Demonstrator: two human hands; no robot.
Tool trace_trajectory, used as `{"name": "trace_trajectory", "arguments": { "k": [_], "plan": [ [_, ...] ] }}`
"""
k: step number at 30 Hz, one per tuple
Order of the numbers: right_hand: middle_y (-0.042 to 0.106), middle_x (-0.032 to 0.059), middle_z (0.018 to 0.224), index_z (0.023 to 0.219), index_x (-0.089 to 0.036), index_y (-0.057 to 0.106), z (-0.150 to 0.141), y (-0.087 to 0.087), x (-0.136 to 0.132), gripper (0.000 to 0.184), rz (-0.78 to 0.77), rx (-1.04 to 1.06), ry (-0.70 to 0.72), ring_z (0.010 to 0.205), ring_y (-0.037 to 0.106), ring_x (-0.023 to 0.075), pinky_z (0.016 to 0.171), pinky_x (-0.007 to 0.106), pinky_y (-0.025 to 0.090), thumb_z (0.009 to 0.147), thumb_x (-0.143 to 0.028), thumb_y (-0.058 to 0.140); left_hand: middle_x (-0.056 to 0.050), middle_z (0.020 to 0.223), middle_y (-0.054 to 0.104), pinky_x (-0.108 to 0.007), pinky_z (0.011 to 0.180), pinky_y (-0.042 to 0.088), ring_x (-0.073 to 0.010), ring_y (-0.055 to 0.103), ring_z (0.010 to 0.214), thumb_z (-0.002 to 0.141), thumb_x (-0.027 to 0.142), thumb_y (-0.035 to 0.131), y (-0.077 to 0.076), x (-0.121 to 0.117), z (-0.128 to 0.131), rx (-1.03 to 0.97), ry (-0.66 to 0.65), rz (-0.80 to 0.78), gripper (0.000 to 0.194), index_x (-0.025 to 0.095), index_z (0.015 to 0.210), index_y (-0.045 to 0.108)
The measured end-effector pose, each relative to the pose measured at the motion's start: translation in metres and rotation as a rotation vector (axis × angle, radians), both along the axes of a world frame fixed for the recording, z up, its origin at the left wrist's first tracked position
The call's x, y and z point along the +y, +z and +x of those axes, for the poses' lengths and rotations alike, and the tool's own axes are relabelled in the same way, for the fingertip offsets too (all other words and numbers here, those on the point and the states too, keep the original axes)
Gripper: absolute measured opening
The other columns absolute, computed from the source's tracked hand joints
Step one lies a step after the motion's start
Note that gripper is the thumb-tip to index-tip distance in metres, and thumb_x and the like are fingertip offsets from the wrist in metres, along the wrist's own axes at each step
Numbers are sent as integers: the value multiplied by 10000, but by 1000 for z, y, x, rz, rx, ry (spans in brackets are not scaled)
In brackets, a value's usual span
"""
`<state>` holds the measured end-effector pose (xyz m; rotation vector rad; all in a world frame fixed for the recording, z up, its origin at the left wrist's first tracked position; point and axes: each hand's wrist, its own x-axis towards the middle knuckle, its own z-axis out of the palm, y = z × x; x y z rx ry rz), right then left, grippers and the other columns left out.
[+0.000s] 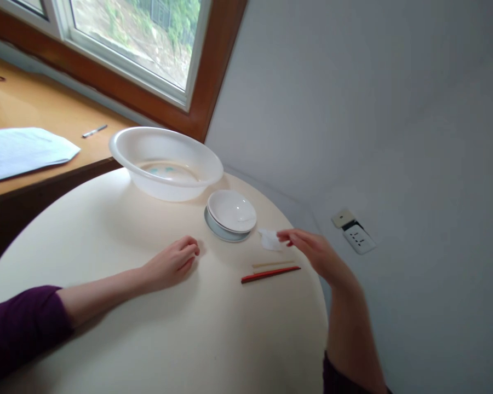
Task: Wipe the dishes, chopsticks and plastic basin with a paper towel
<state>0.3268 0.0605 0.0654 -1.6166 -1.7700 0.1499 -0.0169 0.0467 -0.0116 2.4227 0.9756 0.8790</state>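
Observation:
My left hand [178, 260] rests on the white round table [156, 339], its fingers curled in, and nothing shows in them. A stack of small white bowls [232, 210] sits on a pale bluish dish [225, 235] just beyond it. Over the table's right side, my right hand [312, 249] reaches in with fingers loosely stretched. Its fingertips overlap the edge of a white piece of tissue or paper [269, 241]; whether they touch it is unclear. Nearer me lie a red stick [271, 274], perhaps a chopstick, and a thin pale wooden stick [273, 264].
A large translucent white basin [168, 189] stands at the table's far edge. Left of it, a wooden desk [41, 104] holds white paper [24, 150] and a pen [94, 131]. A wall with a socket [359, 239] borders the right side.

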Motion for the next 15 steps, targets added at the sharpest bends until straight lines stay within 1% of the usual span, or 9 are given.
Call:
{"name": "trace_trajectory", "arguments": {
  "k": [2,4,5,6,9,11,12,14,15],
  "plan": [
    [626,107,1076,1080,-151,605,-2,-8,13,309,-130,-83,-117,983,586,210,892,383,437,873,-343,479,-94,996,542,-283,729,461,-161,577,799,832,169,366,0,3,11,-32,-14,-18,139,190,887,492],
    [616,153,1101,1094,-114,603,-6,-23,26,375,-206,-135,-207,1027,565,246,924,379,401,767,-298,604,-86,995,545,-285,739,463,-161,584,804,838,171,363,1,5,18,-78,-29,-46,142,197,901,488],
    [624,158,1081,1080,-102,609,-8,-31,31,403,-239,-155,-238,1014,570,249,912,363,404,716,-272,647,-82,988,548,-286,745,463,-161,585,809,840,173,365,1,5,19,-104,-34,-59,142,199,904,489],
    [641,155,1036,1045,-96,625,-10,-39,35,393,-266,-170,-261,972,585,245,884,343,416,683,-242,666,-77,973,552,-288,747,464,-161,584,808,840,176,369,2,6,19,-132,-35,-69,139,200,899,491],
    [669,127,896,885,-112,666,-12,-58,38,226,-295,-196,-318,857,607,213,806,288,424,667,-130,613,-54,873,568,-292,712,472,-164,579,768,818,171,383,4,8,14,-208,5,-102,122,199,833,501],
    [666,108,817,788,-128,664,-9,-60,37,187,-276,-196,-357,811,604,197,775,270,416,658,-62,547,-37,794,570,-295,681,476,-168,577,733,807,181,392,6,10,11,-257,48,-149,116,201,774,501],
    [661,101,784,755,-131,657,-8,-57,37,189,-256,-191,-374,791,600,194,762,269,414,654,-47,521,-31,767,570,-297,670,477,-170,577,719,809,201,397,8,12,11,-285,64,-186,118,201,752,501],
    [650,103,754,746,-123,643,-6,-45,36,183,-193,-168,-404,758,589,199,741,285,419,674,-62,486,-23,728,571,-303,654,476,-174,573,698,825,275,416,11,13,10,-349,78,-294,154,198,726,505],
    [648,110,773,778,-114,637,-7,-36,35,187,-148,-151,-415,755,582,203,737,296,424,702,-88,468,-19,709,570,-307,649,474,-176,570,691,829,323,430,13,14,10,-388,71,-364,185,195,722,511]
  ]
}}
